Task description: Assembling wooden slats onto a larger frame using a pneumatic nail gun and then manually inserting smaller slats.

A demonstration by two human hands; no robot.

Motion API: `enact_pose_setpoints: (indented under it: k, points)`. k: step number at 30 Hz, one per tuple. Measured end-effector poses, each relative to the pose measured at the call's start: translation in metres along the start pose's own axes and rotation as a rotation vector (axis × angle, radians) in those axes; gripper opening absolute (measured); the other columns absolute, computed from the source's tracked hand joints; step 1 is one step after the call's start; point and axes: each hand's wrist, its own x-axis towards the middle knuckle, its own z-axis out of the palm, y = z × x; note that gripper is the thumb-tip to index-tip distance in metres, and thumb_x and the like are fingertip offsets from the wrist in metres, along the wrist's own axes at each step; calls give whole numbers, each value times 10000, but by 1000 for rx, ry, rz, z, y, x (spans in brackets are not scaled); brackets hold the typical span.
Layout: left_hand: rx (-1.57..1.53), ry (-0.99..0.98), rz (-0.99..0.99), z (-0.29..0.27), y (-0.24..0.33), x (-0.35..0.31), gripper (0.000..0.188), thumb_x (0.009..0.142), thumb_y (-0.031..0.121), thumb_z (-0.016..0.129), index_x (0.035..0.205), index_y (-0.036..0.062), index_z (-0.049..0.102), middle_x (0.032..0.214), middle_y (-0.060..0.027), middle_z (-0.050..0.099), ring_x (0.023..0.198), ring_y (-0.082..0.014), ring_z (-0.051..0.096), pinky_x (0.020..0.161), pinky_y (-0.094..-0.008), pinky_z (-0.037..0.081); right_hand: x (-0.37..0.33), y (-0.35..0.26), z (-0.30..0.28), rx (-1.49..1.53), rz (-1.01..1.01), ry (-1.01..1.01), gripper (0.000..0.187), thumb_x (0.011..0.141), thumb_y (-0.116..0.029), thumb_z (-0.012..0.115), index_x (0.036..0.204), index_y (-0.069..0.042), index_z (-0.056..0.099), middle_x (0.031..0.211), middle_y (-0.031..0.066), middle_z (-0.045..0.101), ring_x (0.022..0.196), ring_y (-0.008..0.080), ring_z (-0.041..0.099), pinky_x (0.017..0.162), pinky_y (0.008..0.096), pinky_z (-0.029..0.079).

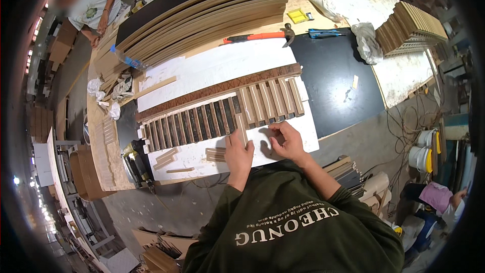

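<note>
A slotted wooden rack (189, 124) with dark gaps lies across a white board. On its right part sit several light wooden slats (270, 100), side by side, with pale lines along them. My left hand (238, 155) is at the rack's near edge, its fingers closed on one wooden slat (241, 127) that points away from me beside the filled part. Just right of it, my right hand (289, 142) hovers by the near ends of the slats, thumb and forefinger apart, with nothing visible between them. Loose slats (216, 154) lie near my left hand.
A claw hammer (262, 36) with an orange handle lies beyond the rack, before a tall stack of boards (207, 12). A power tool (136, 164) rests at the left edge. Blue-handled tools (326, 33) and a plastic bag (368, 43) lie right. Another person (96, 10) stands far left.
</note>
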Motion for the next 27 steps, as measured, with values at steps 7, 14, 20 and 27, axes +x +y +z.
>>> enact_pose_setpoints:
  k: [7, 14, 20, 27]
  points:
    - [79, 33, 128, 2, -2, 14, 592, 726, 186, 767, 1231, 32, 497, 1045, -181, 511, 931, -396, 563, 734, -460, 489, 3, -6, 1, 24, 15, 23, 322, 725, -102, 666, 1040, -58, 611, 873, 120, 610, 724, 284, 617, 646, 341, 510]
    - [92, 57, 312, -32, -17, 35, 735, 784, 394, 731, 1339, -1, 458, 1047, -170, 511, 948, -348, 526, 803, -414, 442, -3, 1, 1, 66, 86, -12, 338, 733, -53, 658, 1065, -27, 599, 888, 132, 618, 787, 247, 643, 712, 319, 523]
    - [255, 187, 89, -137, -128, -21, 419, 644, -37, 571, 1046, 52, 651, 987, -161, 571, 973, -358, 538, 837, -444, 448, 0, -2, 1, 60, 40, -15, 339, 727, -51, 659, 1058, -20, 593, 876, 119, 603, 723, 230, 602, 675, 306, 502]
    - [439, 125, 61, -163, -179, -44, 405, 687, -23, 604, 1072, 84, 671, 1110, -111, 567, 1061, -320, 523, 891, -424, 452, -2, 1, 7, 77, 14, -42, 352, 727, -36, 645, 1073, -15, 583, 910, 118, 600, 742, 211, 596, 688, 305, 502]
